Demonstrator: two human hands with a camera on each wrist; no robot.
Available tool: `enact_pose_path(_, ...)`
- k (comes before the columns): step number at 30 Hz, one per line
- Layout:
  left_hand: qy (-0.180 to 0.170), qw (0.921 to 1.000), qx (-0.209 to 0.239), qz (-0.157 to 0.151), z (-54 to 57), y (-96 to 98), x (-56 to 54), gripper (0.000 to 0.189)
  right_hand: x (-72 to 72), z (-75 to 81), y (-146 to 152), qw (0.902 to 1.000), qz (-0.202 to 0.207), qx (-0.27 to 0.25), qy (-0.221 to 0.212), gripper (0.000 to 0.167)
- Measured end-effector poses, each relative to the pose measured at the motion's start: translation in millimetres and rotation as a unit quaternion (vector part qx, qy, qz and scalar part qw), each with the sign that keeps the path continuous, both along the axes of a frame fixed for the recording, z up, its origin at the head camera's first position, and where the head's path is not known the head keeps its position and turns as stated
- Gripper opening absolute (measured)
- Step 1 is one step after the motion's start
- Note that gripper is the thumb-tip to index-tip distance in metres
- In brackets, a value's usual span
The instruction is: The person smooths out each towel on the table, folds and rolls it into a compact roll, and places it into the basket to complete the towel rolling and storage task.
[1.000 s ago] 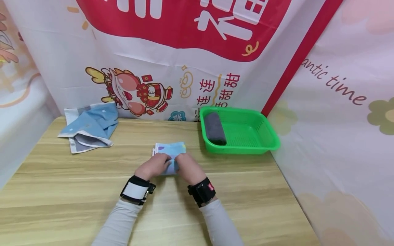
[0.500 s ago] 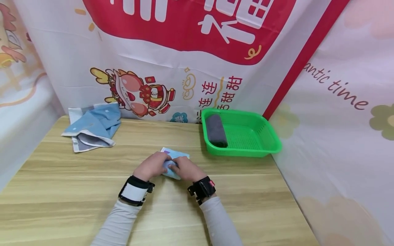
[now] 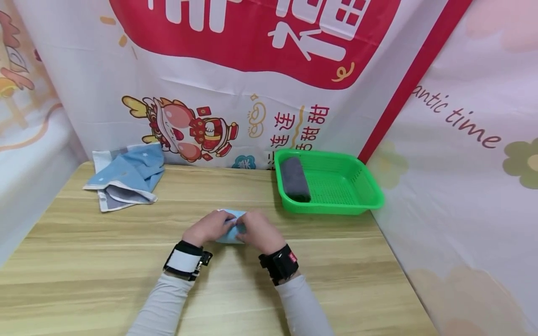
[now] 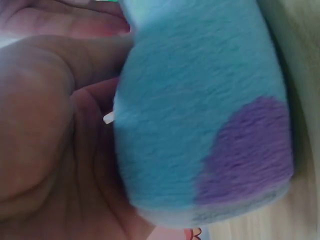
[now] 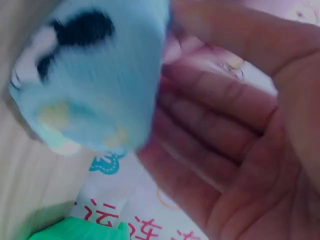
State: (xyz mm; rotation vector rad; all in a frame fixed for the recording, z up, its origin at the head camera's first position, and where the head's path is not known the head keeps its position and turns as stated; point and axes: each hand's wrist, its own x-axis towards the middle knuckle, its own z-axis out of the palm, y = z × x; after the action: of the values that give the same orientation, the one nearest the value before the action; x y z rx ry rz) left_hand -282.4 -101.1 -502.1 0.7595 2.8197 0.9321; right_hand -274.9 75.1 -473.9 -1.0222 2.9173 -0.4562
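A light blue towel (image 3: 230, 238), folded into a thick bundle, lies on the table between both hands. My left hand (image 3: 208, 227) grips its left end, thumb on the near side and fingers behind. In the left wrist view, the towel (image 4: 200, 115) shows a purple patch near its edge. The other end is held by my right hand (image 3: 261, 232), thumb toward me. In the right wrist view, that end of the towel (image 5: 110, 85) bears dark, white and yellow marks. Both hands cover much of the towel in the head view.
A green plastic basket (image 3: 332, 207) stands at the back right, with a rolled grey towel (image 3: 295, 179) along its left side. A crumpled blue towel with white edging (image 3: 128, 172) lies at the back left. Printed cloth hangs behind the wooden table (image 3: 105, 266).
The towel between my hands has gone from a flatter folded piece to a shorter, thicker bundle. My hands stay near the same spot; the basket and other towels have not moved.
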Motion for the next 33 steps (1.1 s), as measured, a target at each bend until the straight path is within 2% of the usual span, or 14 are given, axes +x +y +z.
enact_pose_path(3,0.013,0.9994,-0.009,0.03,0.7,0.9,-0.1,0.025,1.2,-6.4,-5.6,0.9991,-0.005,0.032,0.029,0.028)
enact_pose_path(5,0.016,0.9989,-0.008,0.044,4.2,-0.2,1.8,0.026,-3.7,-15.3,-6.7,0.9982,-0.012,0.04,0.043,0.03)
enact_pose_path(7,0.021,0.9987,-0.006,0.045,8.4,-2.9,4.4,0.032,-11.6,-25.6,-3.7,0.9987,-0.01,0.031,0.039,0.035)
enact_pose_path(11,0.015,0.9994,-0.006,0.029,12.9,-6.2,9.4,0.054,-28.0,-39.4,8.2,0.9994,0.019,-0.019,-0.024,0.036)
enact_pose_path(14,0.011,0.9996,-0.014,0.024,12.1,-5.4,11.1,0.065,-33.7,-41.6,15.7,0.9929,0.038,-0.064,-0.093,0.029)
enact_pose_path(18,0.011,0.9991,-0.023,0.033,8.2,-5.3,11.0,0.063,-34.8,-38.6,21.4,0.9813,0.046,-0.087,-0.165,0.033)
enact_pose_path(22,0.006,0.9994,-0.017,0.028,5.2,-7.2,9.7,0.058,-31.2,-32.3,22.5,0.9785,0.034,-0.074,-0.189,0.04)
enact_pose_path(24,-0.001,0.9997,-0.011,0.023,4.3,-8.0,8.8,0.057,-26.4,-27.2,19.9,0.984,0.024,-0.058,-0.167,0.041)
enact_pose_path(28,0.002,0.9999,-0.008,0.008,3.4,-9.3,6.8,0.05,-12.3,-17.4,6.0,0.9991,0.01,-0.005,-0.04,0.054)
enact_pose_path(30,0.005,1.0,-0.004,0.0,3.2,-10.0,6.1,0.046,-6.4,-18.4,-3.3,0.9991,0.005,0.025,0.033,0.059)
enact_pose_path(33,-0.002,1.0,0.002,-0.004,4.4,-11.7,5.2,0.048,-5.7,-29.4,-11.8,0.996,-0.007,0.041,0.079,0.056)
